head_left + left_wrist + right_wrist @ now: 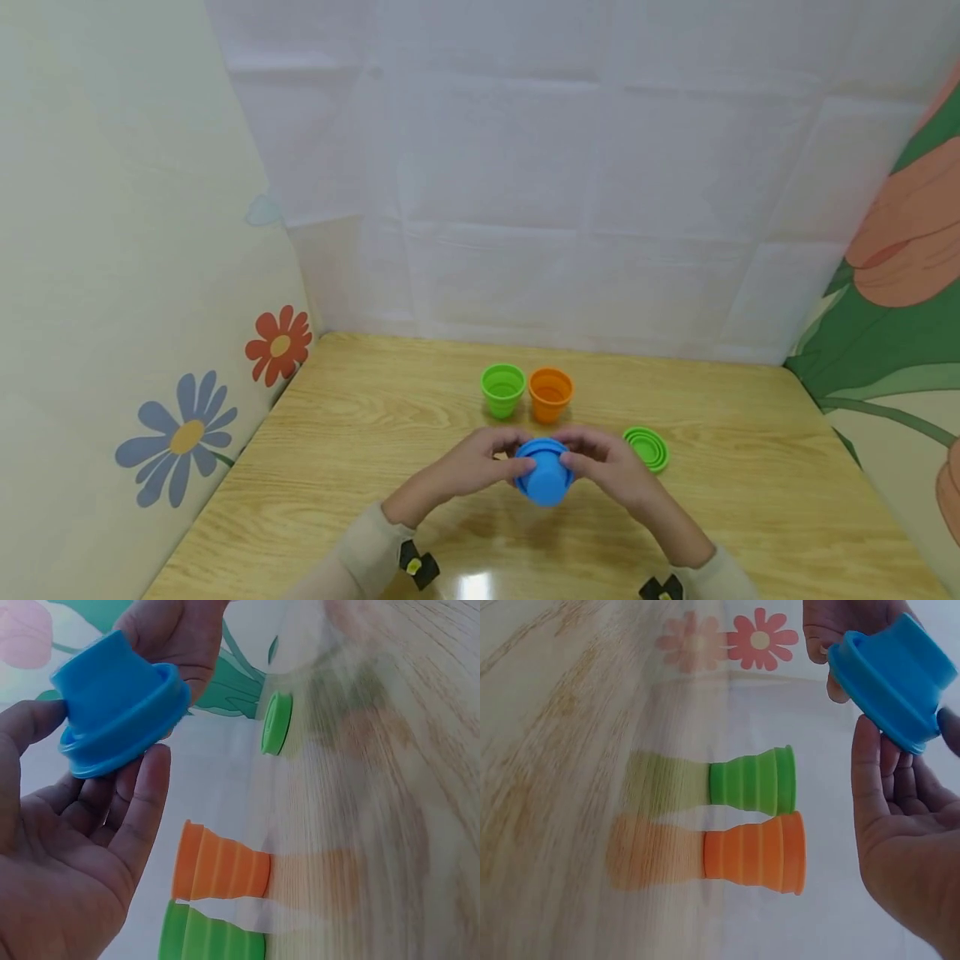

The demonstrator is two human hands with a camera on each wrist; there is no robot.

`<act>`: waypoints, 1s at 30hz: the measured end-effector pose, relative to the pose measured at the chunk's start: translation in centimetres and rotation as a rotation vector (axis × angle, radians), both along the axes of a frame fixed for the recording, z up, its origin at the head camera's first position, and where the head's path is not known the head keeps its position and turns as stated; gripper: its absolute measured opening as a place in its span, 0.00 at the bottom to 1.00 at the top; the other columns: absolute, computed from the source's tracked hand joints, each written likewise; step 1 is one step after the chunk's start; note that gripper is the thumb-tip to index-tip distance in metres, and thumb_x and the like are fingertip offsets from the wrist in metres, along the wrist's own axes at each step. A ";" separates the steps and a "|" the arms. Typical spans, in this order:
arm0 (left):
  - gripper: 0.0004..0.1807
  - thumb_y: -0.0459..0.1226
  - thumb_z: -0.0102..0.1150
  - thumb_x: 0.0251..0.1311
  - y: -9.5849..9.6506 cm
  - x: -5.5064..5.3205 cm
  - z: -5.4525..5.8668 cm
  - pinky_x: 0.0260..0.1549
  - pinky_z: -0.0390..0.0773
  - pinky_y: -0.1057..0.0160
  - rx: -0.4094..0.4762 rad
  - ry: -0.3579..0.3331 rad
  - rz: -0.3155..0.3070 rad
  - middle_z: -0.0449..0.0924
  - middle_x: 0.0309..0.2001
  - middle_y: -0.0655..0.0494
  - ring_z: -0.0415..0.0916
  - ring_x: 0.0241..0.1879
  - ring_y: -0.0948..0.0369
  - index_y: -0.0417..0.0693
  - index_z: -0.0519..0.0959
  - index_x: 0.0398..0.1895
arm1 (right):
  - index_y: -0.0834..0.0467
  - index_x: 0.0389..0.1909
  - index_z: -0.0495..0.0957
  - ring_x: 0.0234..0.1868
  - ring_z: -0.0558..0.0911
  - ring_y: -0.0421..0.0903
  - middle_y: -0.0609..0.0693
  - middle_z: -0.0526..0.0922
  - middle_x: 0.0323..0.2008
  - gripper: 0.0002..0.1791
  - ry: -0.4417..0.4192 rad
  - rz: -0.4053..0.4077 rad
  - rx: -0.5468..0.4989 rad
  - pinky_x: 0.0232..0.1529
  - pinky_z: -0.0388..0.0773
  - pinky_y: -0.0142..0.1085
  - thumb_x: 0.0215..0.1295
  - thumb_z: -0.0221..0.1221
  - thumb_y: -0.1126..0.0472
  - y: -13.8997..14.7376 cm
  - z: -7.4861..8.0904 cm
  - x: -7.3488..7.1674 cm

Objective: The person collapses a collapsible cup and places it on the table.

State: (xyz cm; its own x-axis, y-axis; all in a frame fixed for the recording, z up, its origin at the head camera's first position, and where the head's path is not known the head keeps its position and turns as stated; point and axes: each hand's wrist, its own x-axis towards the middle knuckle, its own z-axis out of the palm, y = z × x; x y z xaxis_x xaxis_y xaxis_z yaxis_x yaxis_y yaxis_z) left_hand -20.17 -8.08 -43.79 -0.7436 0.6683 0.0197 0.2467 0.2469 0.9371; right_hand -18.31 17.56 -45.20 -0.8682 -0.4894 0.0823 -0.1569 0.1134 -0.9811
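Between my two hands, above the table, is a blue collapsible cup, partly folded, its narrow base pointing toward me. My left hand grips its left side, the thumb on the cup wall and the fingers under the rim. From the other side my right hand holds it the same way, thumb near the base. In the left wrist view the blue cup shows a thick folded rim with the base part sticking out. The right wrist view shows the same cup tilted, fingertips against its rim.
Behind the hands a green cup and an orange cup stand side by side, extended. A flattened green cup lies right of my right hand on the wooden table. A white sheet hangs along the back edge.
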 end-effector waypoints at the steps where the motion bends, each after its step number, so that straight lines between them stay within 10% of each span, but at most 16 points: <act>1: 0.15 0.44 0.60 0.72 0.0 0.0 0.0 0.42 0.85 0.52 -0.015 0.005 0.002 0.79 0.39 0.56 0.76 0.41 0.60 0.44 0.80 0.52 | 0.67 0.61 0.75 0.47 0.81 0.47 0.54 0.83 0.49 0.20 0.006 0.008 0.014 0.47 0.84 0.40 0.75 0.59 0.59 0.0 0.0 0.0; 13: 0.10 0.40 0.64 0.68 0.2 0.1 -0.2 0.35 0.78 0.67 -0.082 0.118 0.011 0.78 0.36 0.59 0.73 0.38 0.63 0.43 0.79 0.43 | 0.65 0.55 0.79 0.44 0.79 0.45 0.58 0.82 0.48 0.16 0.077 0.081 0.119 0.44 0.85 0.37 0.73 0.61 0.60 0.0 0.0 0.1; 30: 0.04 0.38 0.64 0.65 0.7 0.4 -0.7 0.25 0.76 0.70 -0.168 0.266 0.123 0.78 0.27 0.64 0.73 0.27 0.68 0.46 0.82 0.37 | 0.60 0.46 0.83 0.36 0.80 0.37 0.50 0.84 0.38 0.07 0.377 -0.083 0.263 0.33 0.84 0.30 0.71 0.61 0.65 -1.3 -0.5 0.6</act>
State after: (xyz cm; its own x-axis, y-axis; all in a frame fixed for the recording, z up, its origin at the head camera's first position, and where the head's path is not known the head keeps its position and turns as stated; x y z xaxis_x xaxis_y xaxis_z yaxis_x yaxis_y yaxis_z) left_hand -19.74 -7.33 -44.45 -0.8023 0.5846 0.1209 0.4359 0.4353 0.7877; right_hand -17.74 16.27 -45.69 -0.8386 -0.4660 0.2822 -0.4769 0.3775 -0.7938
